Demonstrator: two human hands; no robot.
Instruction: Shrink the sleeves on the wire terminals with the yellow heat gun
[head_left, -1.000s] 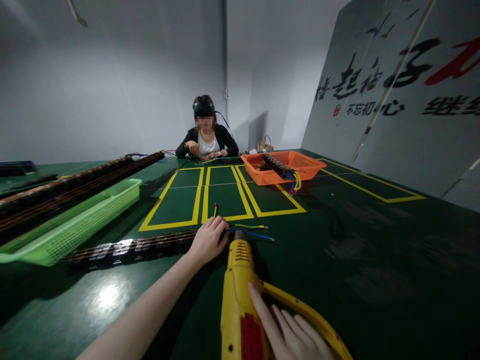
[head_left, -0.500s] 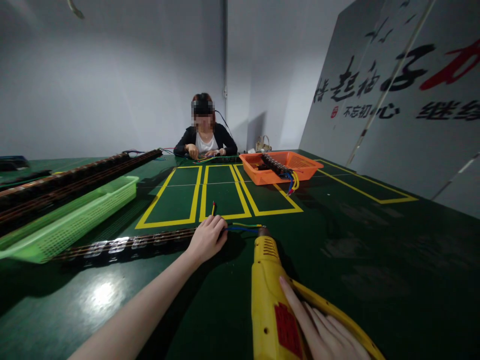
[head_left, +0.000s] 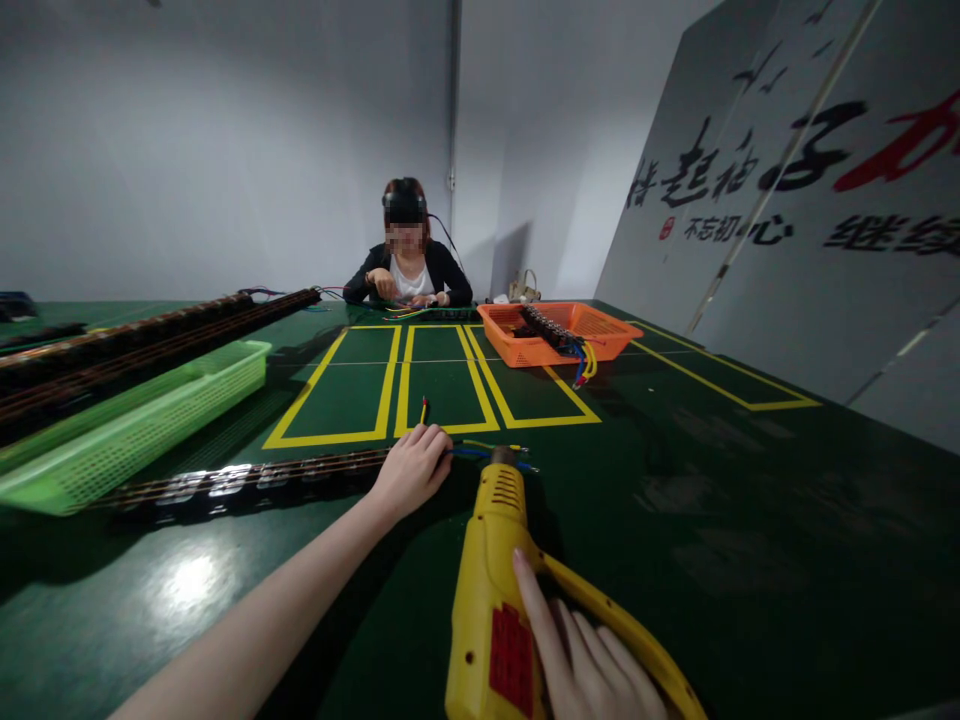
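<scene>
My right hand (head_left: 592, 655) is wrapped around the handle of a yellow heat gun (head_left: 487, 560), index finger laid along its body. The gun's dark nozzle points away from me, over the wires beside my left hand. My left hand (head_left: 412, 468) has its fingers closed on the wires (head_left: 469, 452) at the end of a long black strip with copper-coloured rods (head_left: 277, 478). Green-yellow and blue wires with metal tips stick out to the right of the fingers. Another short wire end (head_left: 424, 408), yellow with a red tip, stands up beyond the knuckles.
A green basket (head_left: 187, 400) stands at left, with long black strips (head_left: 150, 345) lying across it. An orange basket (head_left: 517, 352) farther back holds a similar piece with wires over its rim. Yellow tape outlines mark the green table (head_left: 720, 540). Across it sits another person (head_left: 405, 250).
The heat gun and my right hand have shifted left along the wires, so the blue wire's tip now shows right of the nozzle. My left hand stays on the wires.
</scene>
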